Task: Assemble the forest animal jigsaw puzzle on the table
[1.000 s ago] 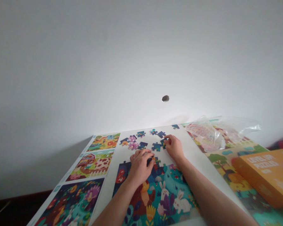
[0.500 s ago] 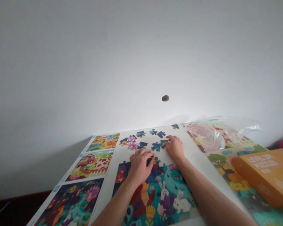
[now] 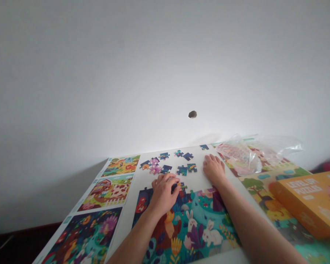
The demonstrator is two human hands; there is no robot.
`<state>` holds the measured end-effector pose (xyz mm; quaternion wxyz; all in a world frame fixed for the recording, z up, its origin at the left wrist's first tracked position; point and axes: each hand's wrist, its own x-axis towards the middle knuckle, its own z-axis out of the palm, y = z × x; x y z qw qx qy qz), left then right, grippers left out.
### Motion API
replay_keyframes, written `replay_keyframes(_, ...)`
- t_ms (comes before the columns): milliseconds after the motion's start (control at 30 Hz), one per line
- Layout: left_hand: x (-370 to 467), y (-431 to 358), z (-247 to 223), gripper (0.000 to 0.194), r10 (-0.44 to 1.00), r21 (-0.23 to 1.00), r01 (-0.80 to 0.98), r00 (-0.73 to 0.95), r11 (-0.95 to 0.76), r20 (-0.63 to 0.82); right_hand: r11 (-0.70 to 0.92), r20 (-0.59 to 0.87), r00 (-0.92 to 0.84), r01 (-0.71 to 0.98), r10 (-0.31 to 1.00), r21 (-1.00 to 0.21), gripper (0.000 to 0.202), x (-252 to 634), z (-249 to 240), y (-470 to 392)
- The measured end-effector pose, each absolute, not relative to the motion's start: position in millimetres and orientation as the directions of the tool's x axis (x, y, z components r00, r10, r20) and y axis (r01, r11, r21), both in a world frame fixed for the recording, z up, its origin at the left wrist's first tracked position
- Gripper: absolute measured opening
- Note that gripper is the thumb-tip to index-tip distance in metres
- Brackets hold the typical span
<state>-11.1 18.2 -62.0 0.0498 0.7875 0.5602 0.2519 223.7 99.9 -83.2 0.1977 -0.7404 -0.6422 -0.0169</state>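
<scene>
Currently both hands palm-down over a white table (image 3: 199,179). Left hand (image 3: 165,192) lies over the upper left edge of a partly assembled puzzle (image 3: 195,233), fingers bent, thumb set apart from them. Dark patch shows between thumb and fingers; cannot tell whether a piece is gripped there.

Right hand (image 3: 214,170) off to the right of the loose pieces, above the puzzle's upper right corner; fingers loosely extended, slightly parted, grip relaxed. Nearest to it on the left, and apart from the fingertips: a dark piece with yellow marks (image 3: 192,168), a teal piece (image 3: 182,170) just beside that. Blue edge piece (image 3: 204,147) lies beyond the fingertips, near the wall (image 3: 154,91).

Dark blue piece (image 3: 166,169) just beyond the left fingers; pink-purple pieces (image 3: 155,169) left of it. Main puzzle area, with two white rabbits, sits between the forearms, nearer the wearer than either hand's fingertips.
</scene>
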Motion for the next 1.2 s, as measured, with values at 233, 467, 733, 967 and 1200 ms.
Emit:
replay_keyframes(233,-12,18,-64,0.021,0.903,0.349,0.859,0.255,-0.375,0.345,-0.093,0.339,0.190,0.955,0.921,-0.281,0.040,236,-91,113)
replay_keyframes(467,-13,21,-66,0.019,0.911,0.353,0.862,0.252,-0.365,0.327,-0.052,0.386,0.123,0.981,0.914,-0.187,0.042,236,-93,125)
replay_keyframes(733,-12,20,-63,0.020,0.917,0.350,0.866,0.253,-0.356,0.308,0.016,0.402,0.045,0.989,0.915,-0.148,0.045,239,-96,139)
replay_keyframes(967,-12,20,-65,0.019,0.906,0.342,0.863,0.255,-0.371,0.337,0.030,0.395,0.047,0.982,0.917,-0.187,0.040,235,-91,113)
replay_keyframes(1200,-12,18,-65,0.020,0.902,0.342,0.861,0.258,-0.377,0.346,0.034,0.331,0.073,0.951,0.941,-0.309,0.036,244,-88,102)
